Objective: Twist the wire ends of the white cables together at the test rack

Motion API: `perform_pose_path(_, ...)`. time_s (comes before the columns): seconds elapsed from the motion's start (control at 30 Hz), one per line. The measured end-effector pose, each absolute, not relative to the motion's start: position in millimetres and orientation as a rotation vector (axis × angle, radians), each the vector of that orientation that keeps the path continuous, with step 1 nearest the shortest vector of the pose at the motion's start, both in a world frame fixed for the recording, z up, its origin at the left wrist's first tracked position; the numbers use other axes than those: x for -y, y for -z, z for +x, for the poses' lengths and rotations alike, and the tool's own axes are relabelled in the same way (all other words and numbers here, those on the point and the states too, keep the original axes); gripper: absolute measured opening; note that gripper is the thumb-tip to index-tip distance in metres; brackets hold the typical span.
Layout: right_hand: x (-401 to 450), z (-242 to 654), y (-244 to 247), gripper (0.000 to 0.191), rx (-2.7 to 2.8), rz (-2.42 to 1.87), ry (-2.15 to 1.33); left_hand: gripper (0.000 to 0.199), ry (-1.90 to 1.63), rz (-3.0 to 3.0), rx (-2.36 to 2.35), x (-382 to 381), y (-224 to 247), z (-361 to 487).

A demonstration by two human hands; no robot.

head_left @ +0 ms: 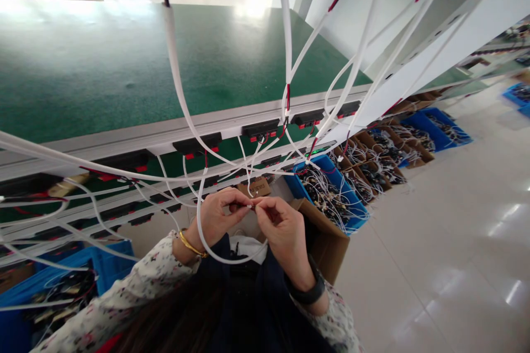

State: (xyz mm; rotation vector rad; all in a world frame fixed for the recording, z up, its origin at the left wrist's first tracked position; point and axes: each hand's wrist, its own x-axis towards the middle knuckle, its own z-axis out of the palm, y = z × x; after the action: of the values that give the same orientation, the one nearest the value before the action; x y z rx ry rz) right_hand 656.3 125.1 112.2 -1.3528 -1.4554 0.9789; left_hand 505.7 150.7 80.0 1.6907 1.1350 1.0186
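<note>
White cable (232,262) | loop hangs past bracelet (189,245), dipping below the pinch | left hand (219,215), right hand (285,229): fingers pinched narrow on a tiny end (250,207), detail unclear | risk: loop could snag the bracelet, tugging that end loose

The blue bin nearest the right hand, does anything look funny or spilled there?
Just a bit untidy: the blue bin is full of tangled wires, and some white ones poke over its rim. Nothing there looks clearly spilled or broken.
</note>
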Motion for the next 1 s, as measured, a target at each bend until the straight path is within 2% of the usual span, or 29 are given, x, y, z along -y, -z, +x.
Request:
perform_pose_path(0.63,-119,654,-108,0.011,1.578,-1.398,-0.793,0.006,-0.996,1.699,-1.183,-146,-83,508)
perform_pose_path(0.83,-117,657,-99,0.011,1.609,-1.386,-0.758,0.009,-0.911,1.628,-1.22,-145,-87,509)
perform_pose_path(1.0,-114,660,-94,0.01,1.582,-1.376,-0.816,0.016,-0.776,1.483,-1.073,-149,-84,504)
